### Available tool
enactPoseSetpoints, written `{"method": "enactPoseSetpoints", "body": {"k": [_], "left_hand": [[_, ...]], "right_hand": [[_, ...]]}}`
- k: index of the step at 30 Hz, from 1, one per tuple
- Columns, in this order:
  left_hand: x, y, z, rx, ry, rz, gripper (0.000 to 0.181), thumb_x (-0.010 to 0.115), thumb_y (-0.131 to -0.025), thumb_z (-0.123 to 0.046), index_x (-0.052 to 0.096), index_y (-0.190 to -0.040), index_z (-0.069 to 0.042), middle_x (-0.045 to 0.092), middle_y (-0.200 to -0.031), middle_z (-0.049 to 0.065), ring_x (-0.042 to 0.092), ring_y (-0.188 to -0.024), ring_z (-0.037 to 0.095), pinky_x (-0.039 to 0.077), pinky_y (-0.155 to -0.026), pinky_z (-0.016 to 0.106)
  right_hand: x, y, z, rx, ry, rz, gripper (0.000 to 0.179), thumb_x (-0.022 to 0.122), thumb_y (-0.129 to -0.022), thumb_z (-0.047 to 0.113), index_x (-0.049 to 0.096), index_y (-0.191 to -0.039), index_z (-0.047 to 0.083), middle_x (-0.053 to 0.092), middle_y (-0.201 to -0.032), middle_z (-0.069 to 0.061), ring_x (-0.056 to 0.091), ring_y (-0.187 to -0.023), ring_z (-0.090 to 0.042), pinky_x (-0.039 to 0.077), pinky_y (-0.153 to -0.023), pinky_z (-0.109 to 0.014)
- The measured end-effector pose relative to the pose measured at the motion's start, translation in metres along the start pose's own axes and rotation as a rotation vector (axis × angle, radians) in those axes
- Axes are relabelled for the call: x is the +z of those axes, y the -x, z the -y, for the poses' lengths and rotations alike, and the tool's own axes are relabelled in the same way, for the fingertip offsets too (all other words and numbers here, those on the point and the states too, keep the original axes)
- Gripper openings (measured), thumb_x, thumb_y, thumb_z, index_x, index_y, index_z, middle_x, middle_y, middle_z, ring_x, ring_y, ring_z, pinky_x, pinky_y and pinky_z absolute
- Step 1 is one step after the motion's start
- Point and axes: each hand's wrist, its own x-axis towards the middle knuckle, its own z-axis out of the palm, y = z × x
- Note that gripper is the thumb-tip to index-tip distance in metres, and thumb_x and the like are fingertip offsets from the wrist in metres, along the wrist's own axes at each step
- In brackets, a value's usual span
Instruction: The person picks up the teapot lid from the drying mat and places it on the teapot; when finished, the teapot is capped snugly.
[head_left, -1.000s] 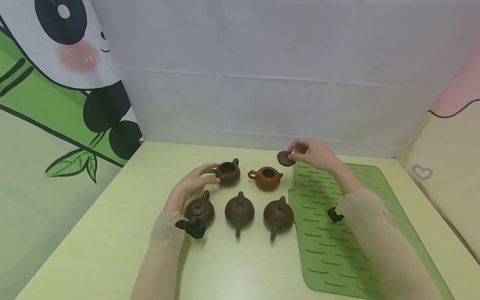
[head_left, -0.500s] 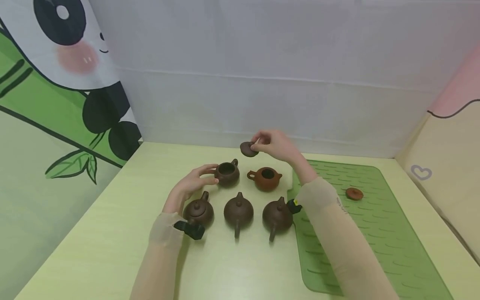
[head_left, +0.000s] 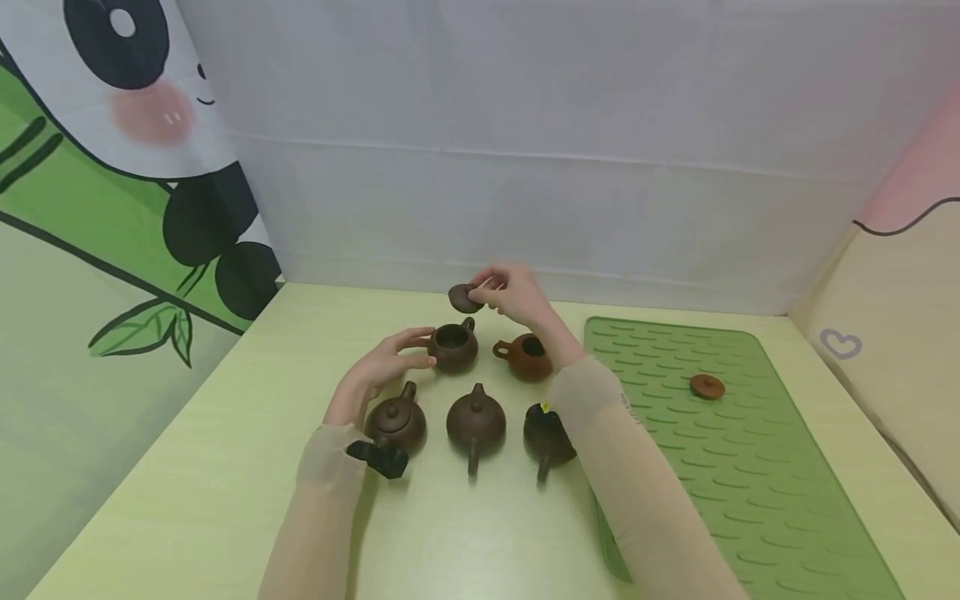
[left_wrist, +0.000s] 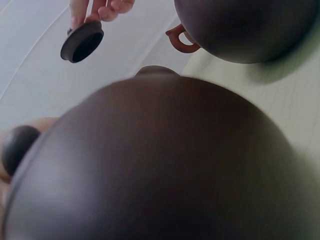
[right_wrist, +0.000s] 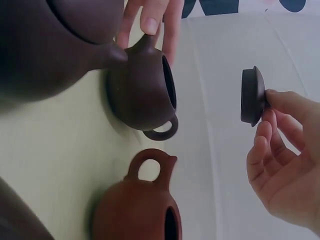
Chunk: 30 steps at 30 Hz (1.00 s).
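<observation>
My left hand (head_left: 382,365) holds a dark brown teapot (head_left: 454,357) at its spout side, thumb and fingers on either side. Its top is uncovered, and it stands on the table. In the right wrist view the thumb lies at the spout of that teapot (right_wrist: 142,92). My right hand (head_left: 513,292) pinches a dark teapot lid (head_left: 465,298) by its knob, in the air above and behind the uncovered pot. The lid (left_wrist: 82,41) is tilted in the left wrist view, its hollow underside showing. Just right stands a reddish-brown teapot (head_left: 522,360), also uncovered, partly behind my right forearm.
Three lidded dark teapots stand in a front row: left (head_left: 397,423), middle (head_left: 476,423) and right (head_left: 545,442), the last partly covered by my right sleeve. A reddish lid (head_left: 707,387) lies on the green mat (head_left: 765,483) at right. A pale cloth wall (head_left: 675,225) closes the back.
My right hand has carried the dark lid leftward from beside the mat, past the reddish teapot, to above the uncovered dark one. The left hand has stayed put.
</observation>
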Motion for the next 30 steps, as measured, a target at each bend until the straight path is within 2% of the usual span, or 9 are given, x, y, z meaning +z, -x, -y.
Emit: {"method": "enactPoseSetpoints", "body": {"k": [7,14,21,26,30], "left_hand": [[0.000,0.000,-0.001,-0.005,0.005,-0.003,0.064,0.063,-0.096,-0.018,0.034,-0.154,-0.012,0.038,-0.155,0.022,0.024,-0.150,0.040,0.016,-0.120,0.064],[-0.001,0.000,0.000,-0.020,0.013,-0.005,0.066,0.064,-0.096,-0.019,0.034,-0.154,-0.013,0.037,-0.156,0.022,0.024,-0.150,0.040,0.016,-0.119,0.064],[0.000,0.000,-0.001,-0.014,0.025,-0.008,0.066,0.064,-0.095,-0.017,0.034,-0.154,-0.012,0.038,-0.155,0.023,0.025,-0.149,0.040,0.016,-0.119,0.064],[0.001,0.000,-0.001,-0.016,0.032,-0.008,0.066,0.064,-0.095,-0.018,0.034,-0.154,-0.012,0.038,-0.155,0.023,0.024,-0.149,0.040,0.016,-0.119,0.065],[0.000,0.000,0.000,-0.018,0.030,-0.009,0.066,0.065,-0.095,-0.017,0.034,-0.154,-0.012,0.038,-0.155,0.022,0.025,-0.149,0.040,0.016,-0.119,0.064]], "right_hand": [[0.019,-0.003,-0.003,0.043,-0.012,0.009,0.020,0.070,-0.092,0.020,0.071,-0.110,0.012,0.069,-0.099,-0.012,0.065,-0.092,-0.032,0.054,-0.068,-0.030],[0.032,-0.004,-0.004,0.078,0.018,0.053,0.019,0.070,-0.091,0.020,0.071,-0.108,0.010,0.070,-0.098,-0.014,0.068,-0.095,-0.037,0.052,-0.066,-0.025],[0.037,-0.002,-0.003,0.118,0.071,0.059,0.016,0.072,-0.090,0.020,0.073,-0.104,0.012,0.074,-0.095,-0.011,0.069,-0.085,-0.027,0.049,-0.065,-0.025],[0.037,-0.001,-0.004,0.155,0.104,0.085,0.016,0.074,-0.089,0.021,0.075,-0.102,0.013,0.075,-0.099,-0.011,0.071,-0.089,-0.028,0.052,-0.072,-0.030],[0.040,-0.001,-0.005,0.170,0.114,0.104,0.017,0.075,-0.087,0.019,0.075,-0.102,0.012,0.075,-0.100,-0.011,0.072,-0.086,-0.025,0.053,-0.074,-0.029]]}}
